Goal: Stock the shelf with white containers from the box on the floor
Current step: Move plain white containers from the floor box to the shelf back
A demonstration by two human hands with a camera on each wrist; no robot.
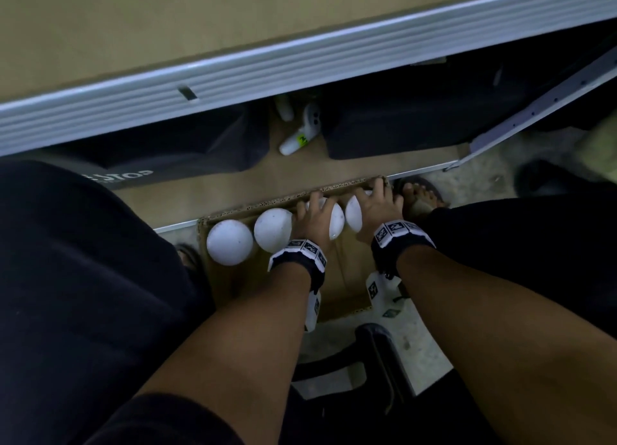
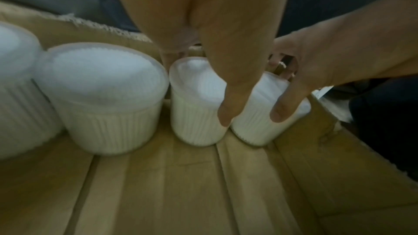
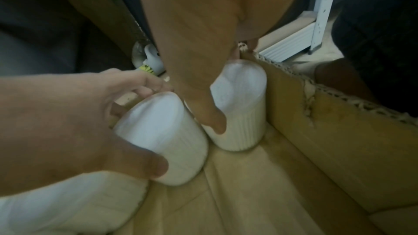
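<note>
An open cardboard box (image 1: 344, 277) sits on the floor between my legs. Several ribbed white containers stand in a row along its far wall. My left hand (image 1: 315, 211) grips the third container (image 1: 337, 224) from above, thumb (image 2: 226, 110) on its near side and fingers behind it. My right hand (image 1: 375, 201) grips the rightmost container (image 1: 353, 216) in the box corner the same way, thumb (image 3: 210, 117) down its front. Two free containers (image 1: 229, 242) (image 1: 273, 229) stand to the left. Both gripped containers (image 2: 196, 122) (image 3: 242, 113) stand upright on the box floor.
The grey front rail (image 1: 233, 77) of a shelf runs across above the box. On the lower shelf lie a white spray bottle (image 1: 300, 130) and dark bags (image 1: 400, 127). A sandalled foot (image 1: 420, 194) is right of the box. The near half of the box floor (image 2: 181, 185) is bare.
</note>
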